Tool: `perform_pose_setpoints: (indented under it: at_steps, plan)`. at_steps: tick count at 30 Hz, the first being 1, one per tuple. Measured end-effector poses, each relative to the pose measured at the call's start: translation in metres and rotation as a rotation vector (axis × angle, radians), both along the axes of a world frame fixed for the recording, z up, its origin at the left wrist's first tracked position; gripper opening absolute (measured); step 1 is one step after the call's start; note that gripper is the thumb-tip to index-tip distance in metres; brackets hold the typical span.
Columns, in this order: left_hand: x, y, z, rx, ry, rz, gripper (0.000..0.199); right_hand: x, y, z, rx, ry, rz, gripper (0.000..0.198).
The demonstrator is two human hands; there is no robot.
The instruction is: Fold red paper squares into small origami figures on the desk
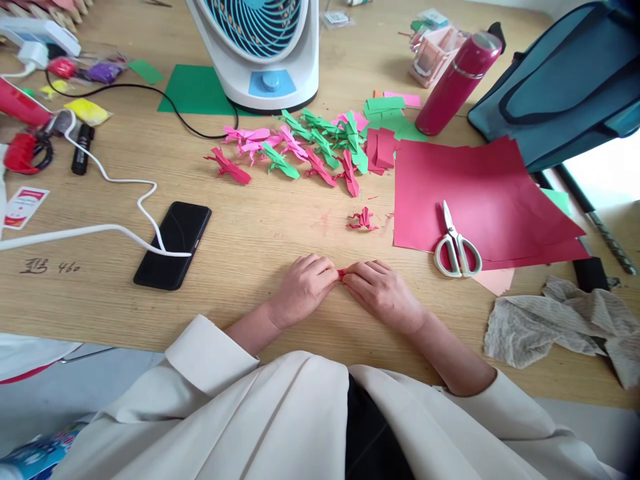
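Between my fingertips is a small piece of red paper, mostly hidden by both hands. My left hand grips it from the left with fingers closed. From the right, my right hand pinches the same piece, its wrist low over the table. Just beyond the hands lies a small red folded paper figure with thin limbs. Farther back are several folded paper figures in red, pink and green, among them a red one and a green one.
White-handled scissors rest on red paper sheets at right. Behind stand a fan, a red bottle and a blue bag. A phone with a white cable lies left. A crumpled cloth is at right.
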State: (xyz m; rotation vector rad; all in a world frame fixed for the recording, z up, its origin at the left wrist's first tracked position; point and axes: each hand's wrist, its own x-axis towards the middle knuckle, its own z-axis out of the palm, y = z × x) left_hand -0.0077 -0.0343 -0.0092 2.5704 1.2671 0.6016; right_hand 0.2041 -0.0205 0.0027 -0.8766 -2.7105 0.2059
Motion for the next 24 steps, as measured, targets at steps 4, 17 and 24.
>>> perform_pose_setpoints:
  at_steps: [4, 17, 24]
  plan:
    - [-0.002, 0.0, -0.001, -0.028, -0.016, 0.013, 0.021, -0.001, 0.0, -0.003, 0.012, 0.008, -0.017, 0.023]
    - [-0.002, -0.005, 0.005, -0.157, -0.085, 0.058, 0.016, -0.004, -0.002, -0.005, -0.136, 0.149, -0.107, 0.018]
    - [0.005, -0.004, 0.003, -0.152, -0.103, 0.128, 0.02, -0.008, -0.002, -0.001, -0.238, 0.163, -0.178, 0.015]
